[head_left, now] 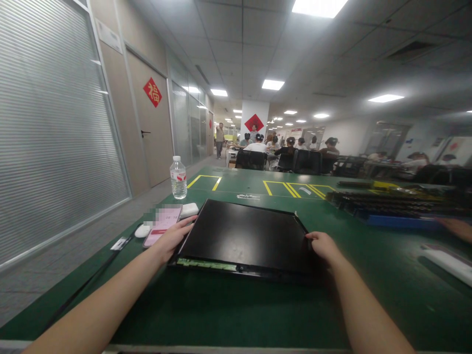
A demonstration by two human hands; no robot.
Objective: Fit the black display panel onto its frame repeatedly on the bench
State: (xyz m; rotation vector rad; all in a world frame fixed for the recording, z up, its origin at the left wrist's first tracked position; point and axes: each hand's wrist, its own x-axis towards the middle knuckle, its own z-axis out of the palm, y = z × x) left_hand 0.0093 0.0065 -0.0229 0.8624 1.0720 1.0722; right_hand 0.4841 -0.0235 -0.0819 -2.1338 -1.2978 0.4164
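Note:
A flat black display panel [247, 236] with a green circuit strip [206, 264] along its near edge is held just at or above the green table; whether it touches the surface I cannot tell. My left hand [173, 238] grips its left edge, the fingers partly hidden along the side. At the right edge, my right hand [324, 248] pinches the rim between thumb and fingers. Beside my left hand lie a phone with a pink screen [164, 227] and a white case [189, 210].
The green table [236, 314] carries yellow tape outlines. A water bottle [179, 179] stands at the far left, near a lanyard [92, 275]. Dark stacked parts [357, 201] and a blue tray [401, 221] sit right. Another person's hand [457, 228] reaches in there.

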